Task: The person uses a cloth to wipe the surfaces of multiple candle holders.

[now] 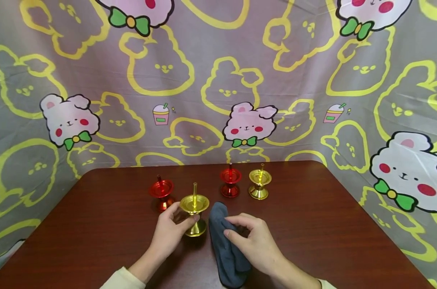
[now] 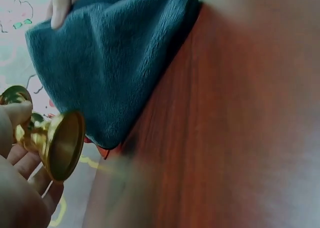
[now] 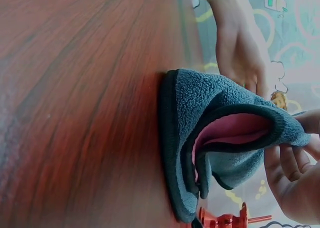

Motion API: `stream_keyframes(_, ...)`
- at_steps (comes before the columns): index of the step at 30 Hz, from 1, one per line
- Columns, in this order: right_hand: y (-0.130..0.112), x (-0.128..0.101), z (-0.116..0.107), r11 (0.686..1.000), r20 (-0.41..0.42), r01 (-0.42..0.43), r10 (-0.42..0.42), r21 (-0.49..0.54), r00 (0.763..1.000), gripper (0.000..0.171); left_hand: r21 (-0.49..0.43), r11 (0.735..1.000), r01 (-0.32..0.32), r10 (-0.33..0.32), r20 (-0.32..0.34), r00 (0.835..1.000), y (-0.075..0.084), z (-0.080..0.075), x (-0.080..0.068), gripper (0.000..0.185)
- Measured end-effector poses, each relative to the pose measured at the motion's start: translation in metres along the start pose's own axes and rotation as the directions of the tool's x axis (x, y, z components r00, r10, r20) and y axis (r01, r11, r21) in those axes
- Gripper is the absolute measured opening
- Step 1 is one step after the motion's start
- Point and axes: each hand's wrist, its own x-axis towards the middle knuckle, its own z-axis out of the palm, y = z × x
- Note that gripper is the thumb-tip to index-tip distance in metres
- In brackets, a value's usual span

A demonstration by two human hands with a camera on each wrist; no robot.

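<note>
My left hand (image 1: 167, 228) grips a gold candle holder (image 1: 194, 204) by its stem, below the dish with its thin upright tube. In the left wrist view the hollow underside of its base (image 2: 67, 145) shows, held off the table. Just to the right, my right hand (image 1: 254, 243) pinches the upper edge of a blue-grey cloth (image 1: 222, 249) between thumb and fingers. The cloth hangs in folds, its lower end against the table. A pink inner side (image 3: 235, 128) shows in the right wrist view. Cloth and candle holder appear apart in the head view.
A red candle holder (image 1: 161, 188) stands behind my left hand. Farther back are another red candle holder (image 1: 230, 176) and a second gold candle holder (image 1: 259, 177), side by side. The brown wooden table (image 1: 312, 216) ends at a patterned curtain (image 1: 200, 88).
</note>
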Motion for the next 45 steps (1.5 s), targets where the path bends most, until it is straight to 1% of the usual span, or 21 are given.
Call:
stream_keyframes(4,0.000,0.001,0.000,1.000,-0.002,0.007,-0.007,-0.001,1.000,0.022,-0.031,0.999,0.011,-0.009,0.078,0.997,0.006,-0.005,-0.018,0.039)
stream_keyframes(8,-0.001,0.002,0.000,1.000,-0.010,0.007,-0.007,-0.006,1.000,0.023,-0.037,0.999,0.021,-0.014,0.174,0.985,0.010,-0.006,-0.030,0.041)
stream_keyframes(11,-0.002,0.003,0.001,1.000,-0.013,0.001,-0.002,-0.011,1.000,0.024,-0.029,0.999,0.029,-0.022,0.227,0.974,0.011,-0.006,-0.034,0.044)
stream_keyframes(17,-0.002,0.005,0.000,0.999,-0.025,-0.029,0.029,-0.021,0.999,0.024,0.020,0.999,0.027,-0.032,0.297,0.954,0.012,-0.009,-0.038,0.042)
stream_keyframes(22,-0.002,0.006,0.000,0.999,-0.023,-0.040,0.039,-0.015,0.999,0.025,0.019,1.000,-0.015,0.007,0.359,0.933,0.010,-0.009,-0.040,0.041)
stream_keyframes(25,-0.003,0.006,0.001,0.999,-0.011,-0.036,0.036,-0.003,0.999,0.024,0.011,0.999,-0.051,0.043,0.377,0.925,0.009,-0.009,-0.040,0.039)
stream_keyframes(29,-0.003,0.005,0.000,0.999,0.011,-0.032,0.032,0.016,0.999,0.023,0.002,0.997,-0.077,0.070,0.383,0.921,0.009,-0.008,-0.040,0.037)
stream_keyframes(35,-0.004,0.005,-0.001,0.999,0.072,-0.018,0.016,0.027,0.997,0.024,-0.018,0.997,-0.072,0.073,0.387,0.919,0.011,-0.003,-0.038,0.040)
stream_keyframes(37,-0.004,0.005,-0.001,0.999,0.095,-0.026,0.023,0.025,0.995,0.024,-0.026,0.998,-0.057,0.062,0.382,0.922,0.011,-0.001,-0.038,0.041)
stream_keyframes(40,-0.005,0.006,-0.004,1.000,0.123,-0.028,0.027,0.007,0.992,0.024,-0.021,0.999,-0.042,0.047,0.362,0.931,0.011,0.003,-0.037,0.042)
stream_keyframes(45,-0.005,0.007,-0.008,0.999,0.189,-0.035,0.037,-0.017,0.981,0.024,0.030,0.998,-0.053,0.041,0.321,0.946,0.013,0.009,-0.038,0.042)
